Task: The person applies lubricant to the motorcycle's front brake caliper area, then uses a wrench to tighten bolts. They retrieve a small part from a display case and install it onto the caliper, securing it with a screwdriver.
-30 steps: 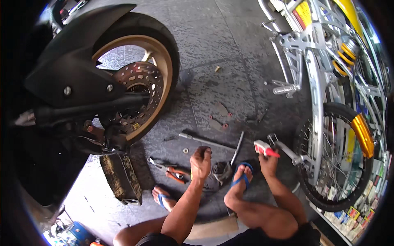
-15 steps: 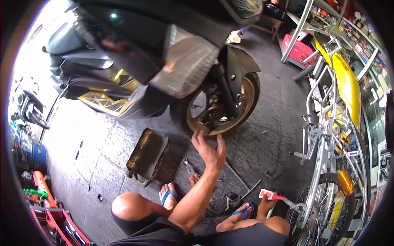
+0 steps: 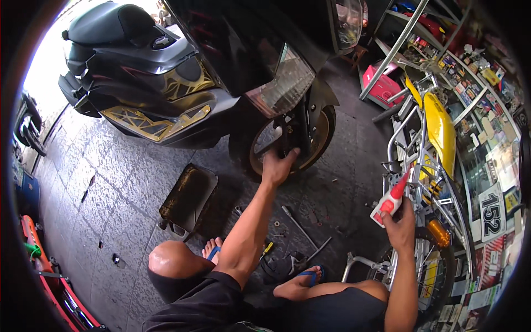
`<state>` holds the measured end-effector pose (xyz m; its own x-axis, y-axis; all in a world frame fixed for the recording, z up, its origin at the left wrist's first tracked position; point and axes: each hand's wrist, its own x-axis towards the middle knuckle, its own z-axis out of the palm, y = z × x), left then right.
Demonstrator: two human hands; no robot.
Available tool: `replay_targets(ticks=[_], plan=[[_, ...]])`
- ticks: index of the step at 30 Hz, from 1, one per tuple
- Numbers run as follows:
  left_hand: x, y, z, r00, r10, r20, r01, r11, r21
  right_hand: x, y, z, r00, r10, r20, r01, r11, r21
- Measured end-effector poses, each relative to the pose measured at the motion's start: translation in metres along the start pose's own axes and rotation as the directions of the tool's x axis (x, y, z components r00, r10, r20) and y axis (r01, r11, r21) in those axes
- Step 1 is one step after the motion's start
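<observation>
A black scooter [image 3: 221, 119] with gold trim stands ahead, its front wheel [image 3: 330, 130] turned toward me. My left hand [image 3: 279, 167] reaches into that wheel's lower part, the thumb out to one side and the fingers curled, their tips hidden among dark parts beside the rim. What they grip cannot be made out. At the right, my right hand [image 3: 402, 224] is wrapped around a small white squeeze bottle [image 3: 387, 207] with a long red nozzle, tilted so that the nozzle points up and to the right. The bottle is apart from the scooter.
An open rectangular metal tray [image 3: 191, 196] lies on the dark tiled floor, left of my left forearm. A long-handled wrench [image 3: 301, 228] and loose small parts lie near my feet. A yellow-and-silver motorcycle frame [image 3: 440, 124] stands right, before cluttered shelves. Red equipment [image 3: 52, 279] is at the lower left.
My left hand has gone from the rim's lower edge deeper into the wheel, fingers curling. My right hand has risen from beside my knee with the squeeze bottle, nozzle now upward. The view has shifted.
</observation>
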<state>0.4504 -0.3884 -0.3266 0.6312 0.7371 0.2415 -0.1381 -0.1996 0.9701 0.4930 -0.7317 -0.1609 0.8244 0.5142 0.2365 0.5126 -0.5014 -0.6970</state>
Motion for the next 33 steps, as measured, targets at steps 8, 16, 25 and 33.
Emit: replay_targets(ticks=[8,16,25,33], plan=[[-0.001,-0.005,0.006,0.913,-0.267,0.308,0.406,0.517,-0.754,0.032,-0.101,0.048,0.962,-0.248,0.114,0.272,0.907,-0.321],[-0.001,-0.019,0.01,0.888,-0.302,0.346,0.425,0.257,-0.868,0.071,-0.082,0.092,0.884,-0.403,0.237,0.462,0.677,-0.573],[-0.003,-0.03,0.015,0.896,-0.281,0.345,0.4,0.167,-0.901,0.098,-0.099,0.11,0.864,-0.444,0.239,0.483,0.593,-0.644],[-0.005,-0.019,0.014,0.893,-0.272,0.359,0.406,0.143,-0.903,0.101,-0.112,0.109,0.866,-0.432,0.252,0.48,0.578,-0.66]])
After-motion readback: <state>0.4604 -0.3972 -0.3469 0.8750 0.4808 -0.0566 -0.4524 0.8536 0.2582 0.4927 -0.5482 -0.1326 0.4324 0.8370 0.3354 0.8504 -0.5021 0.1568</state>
